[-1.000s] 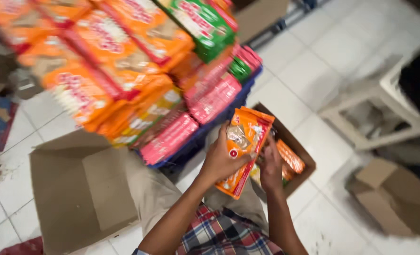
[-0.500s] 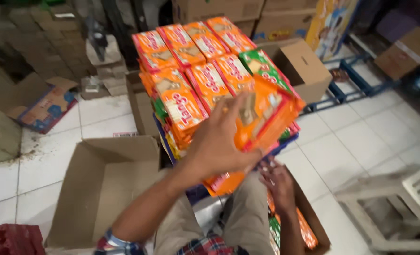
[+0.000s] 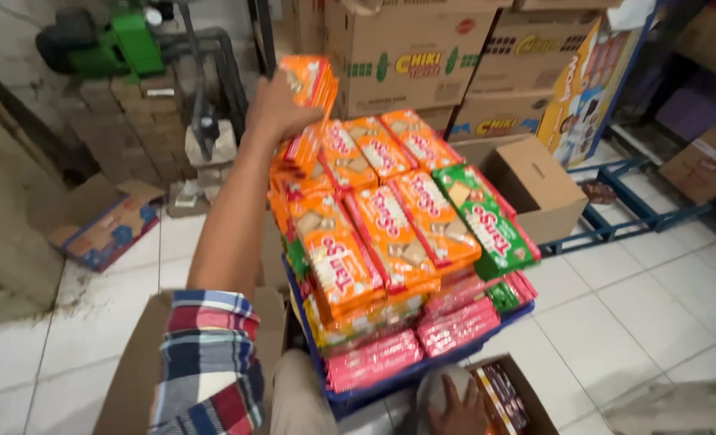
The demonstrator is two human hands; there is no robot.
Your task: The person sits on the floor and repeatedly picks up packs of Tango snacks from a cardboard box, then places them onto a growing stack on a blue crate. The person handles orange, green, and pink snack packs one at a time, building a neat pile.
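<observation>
Orange snack packs, a small bundle of them, are now lifted high over the far left corner of the stack, gripped in the left hand with the arm stretched out. Half a second ago the same bundle was held closer in, in front of the chest and over the near side of the stack; a second ago both hands were on it low down by the open box. So the bundle has travelled from the box up and across to the back row of the stack of packs, which fills a blue crate. The right hand has let go and rests open, palm down, at the knee beside the small open box. An empty cardboard box lies at the left on the tiled floor.
</observation>
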